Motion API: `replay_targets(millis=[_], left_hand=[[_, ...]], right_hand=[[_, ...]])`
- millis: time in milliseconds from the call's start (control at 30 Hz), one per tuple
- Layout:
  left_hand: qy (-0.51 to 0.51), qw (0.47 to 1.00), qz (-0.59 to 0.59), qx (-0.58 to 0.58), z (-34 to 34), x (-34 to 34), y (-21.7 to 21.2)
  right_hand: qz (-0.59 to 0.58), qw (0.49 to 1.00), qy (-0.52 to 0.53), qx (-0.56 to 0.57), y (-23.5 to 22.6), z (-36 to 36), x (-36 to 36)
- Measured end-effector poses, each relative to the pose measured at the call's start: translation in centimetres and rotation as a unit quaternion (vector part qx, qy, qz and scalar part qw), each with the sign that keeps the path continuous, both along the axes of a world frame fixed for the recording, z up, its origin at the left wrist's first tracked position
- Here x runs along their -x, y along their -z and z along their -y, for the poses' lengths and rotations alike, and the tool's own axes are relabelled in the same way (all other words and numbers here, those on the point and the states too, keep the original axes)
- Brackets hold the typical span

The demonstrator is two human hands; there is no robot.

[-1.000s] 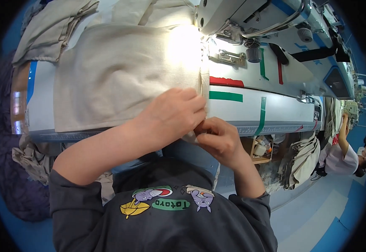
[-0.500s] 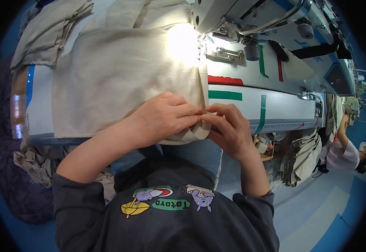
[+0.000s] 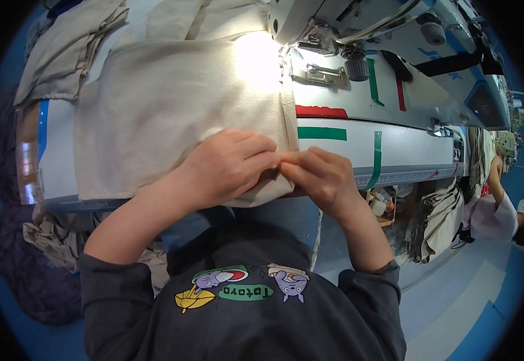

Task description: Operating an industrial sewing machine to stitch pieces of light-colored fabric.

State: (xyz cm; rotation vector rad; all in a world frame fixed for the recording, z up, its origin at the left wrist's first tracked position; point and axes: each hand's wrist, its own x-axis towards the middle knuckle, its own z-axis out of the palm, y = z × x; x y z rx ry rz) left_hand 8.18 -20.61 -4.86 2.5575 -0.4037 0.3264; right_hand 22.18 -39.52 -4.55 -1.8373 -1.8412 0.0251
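A beige cloth piece (image 3: 171, 102) lies across the white sewing table, its far right edge under the lit needle area of a sewing machine (image 3: 316, 42). Along its right side runs a folded edge. Near the table's front, my left hand (image 3: 232, 165) pinches that edge, the palm over the cloth. Fingertip to fingertip with it, my right hand (image 3: 319, 174) pinches the same folded edge from the right. The cloth's near right corner droops over the table's front edge beneath my hands. My fingers hide the exact spot they grip.
Folded beige cloths (image 3: 72, 48) are stacked at the far left. Green tape (image 3: 322, 133) and red tape (image 3: 322, 112) mark the table, with a ruler strip (image 3: 394, 177) along its front. More cloth (image 3: 433, 228) hangs at right, where another person's arm (image 3: 496, 180) shows.
My right hand has moved slightly left, and its fingers have closed tighter against my left hand's. The folded edge between them has shifted left a little.
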Motion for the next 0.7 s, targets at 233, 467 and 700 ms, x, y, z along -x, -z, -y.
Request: replay_targets(millis=[233,467,700], left_hand=[[-0.041,0.998,0.037,-0.014,-0.4,-1.0,0.5],[-0.041,0.998,0.039,0.001,-1.1,-1.7,0.3],[-0.073,0.991,-0.055,0.093,-1.8,-2.1,-2.0]], right_hand=[[-0.011,0.999,-0.035,-0.012,0.3,-0.2,-0.2],[0.021,0.999,-0.035,0.003,-0.6,-1.2,-0.9],[0.019,0.999,-0.040,0.020,-0.8,-1.2,-1.4]])
